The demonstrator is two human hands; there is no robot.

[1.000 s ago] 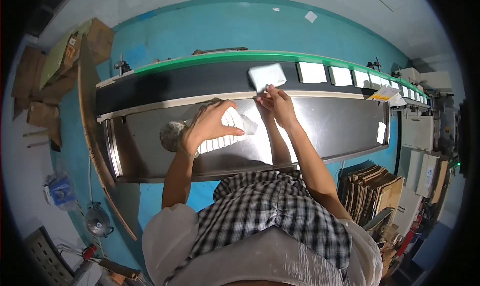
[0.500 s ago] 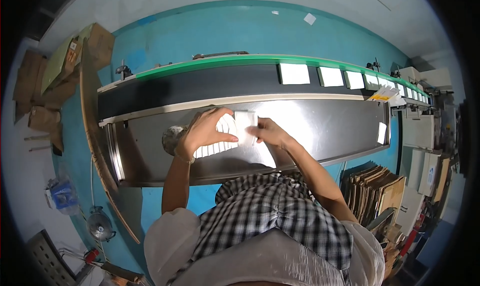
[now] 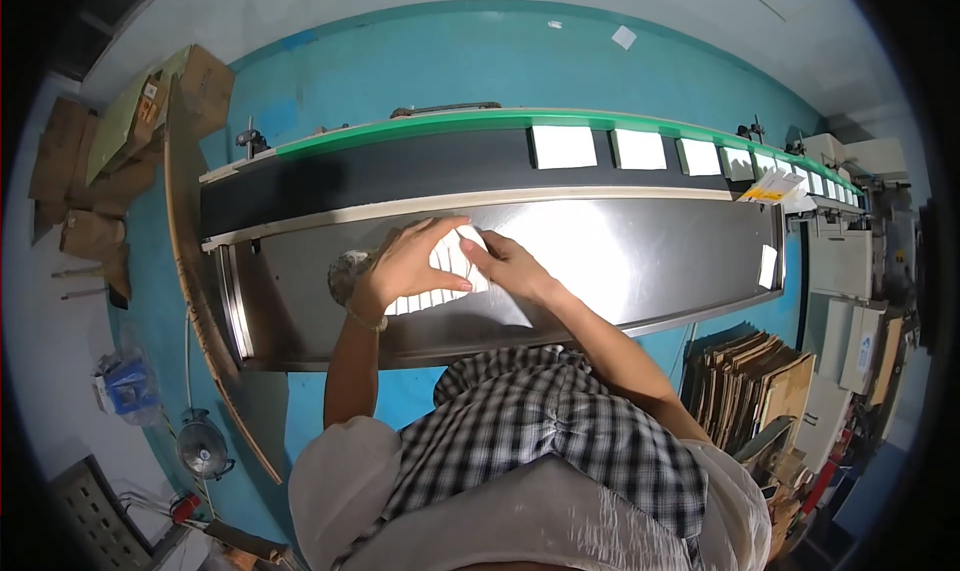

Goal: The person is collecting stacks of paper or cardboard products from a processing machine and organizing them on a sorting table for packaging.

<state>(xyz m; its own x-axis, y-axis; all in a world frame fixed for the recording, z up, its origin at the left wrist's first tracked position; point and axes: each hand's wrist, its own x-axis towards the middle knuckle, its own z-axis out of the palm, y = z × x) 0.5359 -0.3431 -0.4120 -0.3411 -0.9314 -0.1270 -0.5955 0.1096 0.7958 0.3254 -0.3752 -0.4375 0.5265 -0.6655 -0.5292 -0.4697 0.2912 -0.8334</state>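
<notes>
A row of thin white packs (image 3: 425,300), standing face to face, lies over the steel tray in front of me. My left hand (image 3: 400,263) arches over the row, thumb and fingers spread around it and gripping its sides. At the row's right end my right hand (image 3: 515,270) has its fingers and thumb closed on the last pack, pressing it against the others. Left of my left hand sits a round, crumpled-looking object (image 3: 346,274), partly covered by the wrist; its kind I cannot make out.
Behind the steel tray (image 3: 640,261) runs a black conveyor belt (image 3: 440,167) with a green rail (image 3: 430,124). Several white packs (image 3: 563,148) lie along its right part. A cardboard panel (image 3: 184,241) borders the left side. Flattened cardboard (image 3: 745,376) stands at lower right.
My right hand has brought a white pack leftward against the row's end. Packs on the belt have shifted left. My left hand has stayed around the row.
</notes>
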